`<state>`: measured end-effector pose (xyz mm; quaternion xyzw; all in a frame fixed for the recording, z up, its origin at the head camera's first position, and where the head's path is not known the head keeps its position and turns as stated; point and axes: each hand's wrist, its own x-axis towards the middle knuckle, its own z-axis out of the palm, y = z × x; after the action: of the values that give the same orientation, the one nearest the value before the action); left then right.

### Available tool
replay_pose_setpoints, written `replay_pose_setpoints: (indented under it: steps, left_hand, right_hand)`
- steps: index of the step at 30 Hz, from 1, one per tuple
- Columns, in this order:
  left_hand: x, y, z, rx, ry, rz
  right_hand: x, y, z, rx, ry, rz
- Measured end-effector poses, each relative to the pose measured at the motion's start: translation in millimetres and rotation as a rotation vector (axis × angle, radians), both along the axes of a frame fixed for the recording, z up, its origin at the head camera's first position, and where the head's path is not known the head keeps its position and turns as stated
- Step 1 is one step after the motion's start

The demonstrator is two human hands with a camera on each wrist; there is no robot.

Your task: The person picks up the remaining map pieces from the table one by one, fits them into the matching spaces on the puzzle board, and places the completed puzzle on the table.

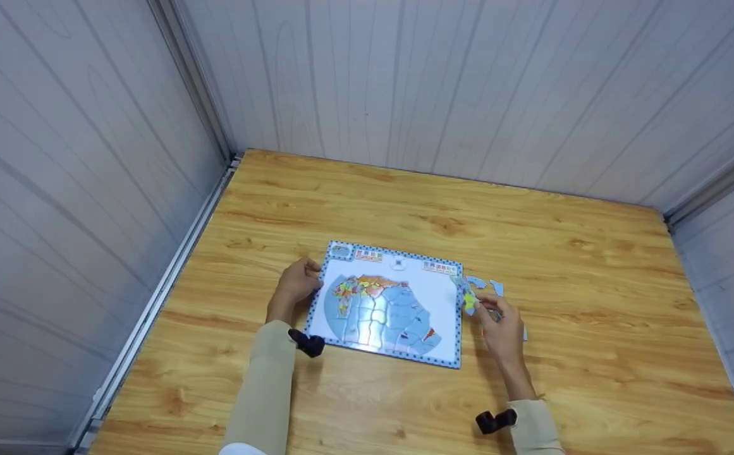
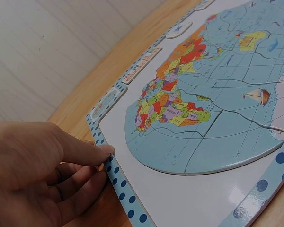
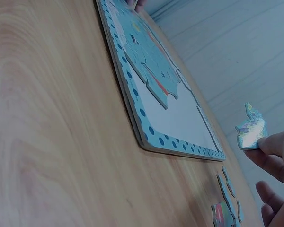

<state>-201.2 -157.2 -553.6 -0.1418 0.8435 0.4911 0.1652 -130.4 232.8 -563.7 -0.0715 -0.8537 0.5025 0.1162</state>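
Note:
A world-map jigsaw board (image 1: 444,319) with a blue dotted border lies on the wooden table. Joined map pieces (image 2: 165,146) fill its left and middle part, while the white backing shows at the right. My left hand (image 1: 300,281) grips the board's left edge, its thumb on the dotted border and the other fingers curled at the side. Between thumb and fingers, my right hand (image 1: 502,325) pinches a jigsaw piece (image 3: 251,132), raised near the board's right edge. In the head view that piece is blue with yellow-green patches.
Several loose jigsaw pieces (image 3: 222,215) lie on the table just right of the board, partly hidden under the right hand in the head view. Pale panel walls (image 1: 367,82) enclose the table (image 1: 531,234) at the back and both sides.

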Motion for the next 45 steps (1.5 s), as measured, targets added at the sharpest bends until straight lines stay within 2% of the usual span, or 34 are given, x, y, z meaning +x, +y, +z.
replay_pose_setpoints:
  steps: [6,12,19,22,37,42,45]
  left_hand:
    - [0.2,1,1.7,0.01,-0.018,0.009]
    - [0.3,1,0.3,0.017,-0.025,0.016]
    - [-1.7,-1,-2.3,-0.016,0.027,-0.015]
    - [-2.1,-1,-2.5,-0.005,0.017,-0.007]
    - [0.0,0,-1.5,0.008,-0.006,0.007]
    - [0.1,1,-0.8,0.014,-0.011,0.013]
    - [0.2,0,-0.6,-0.005,0.02,-0.001]
  right_hand:
    - [1.9,-5,-3.6,-0.013,-0.041,0.025]
    - [2.7,-8,-7.5,0.017,0.001,0.057]
    - [5.5,-12,-7.4,0.055,-0.02,0.072]
    - [5.8,-13,-7.6,0.067,-0.03,0.072]
    - [10.5,-20,-11.9,0.027,-0.078,0.114]
    - [10.5,-22,-11.9,0.036,-0.069,0.122]
    - [11.0,-25,-12.1,0.03,-0.059,0.127]
